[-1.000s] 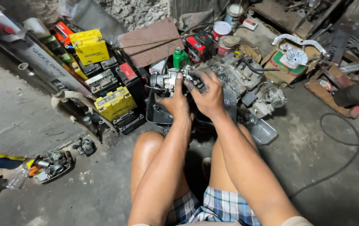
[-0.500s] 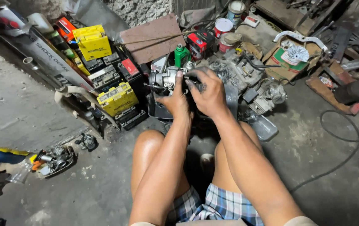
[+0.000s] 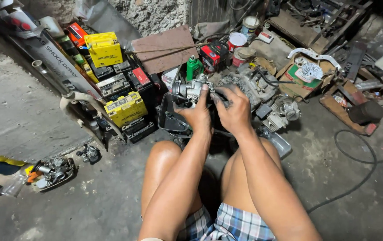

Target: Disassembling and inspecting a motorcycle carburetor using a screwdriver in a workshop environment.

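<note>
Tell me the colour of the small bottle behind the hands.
Green bottle, with a dark cap; the head view shows it.

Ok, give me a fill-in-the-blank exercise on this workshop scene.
1. Both hands hold a metal ____ above a black tray.
2. The small bottle behind the left hand is ____ in colour.
3. The right hand rests nearest the grey ____ on the floor.
Missing words: carburetor; green; engine

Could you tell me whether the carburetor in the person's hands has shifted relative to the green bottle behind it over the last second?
No. The carburetor sits just below the green bottle, as before; only the camera shifted.
</note>
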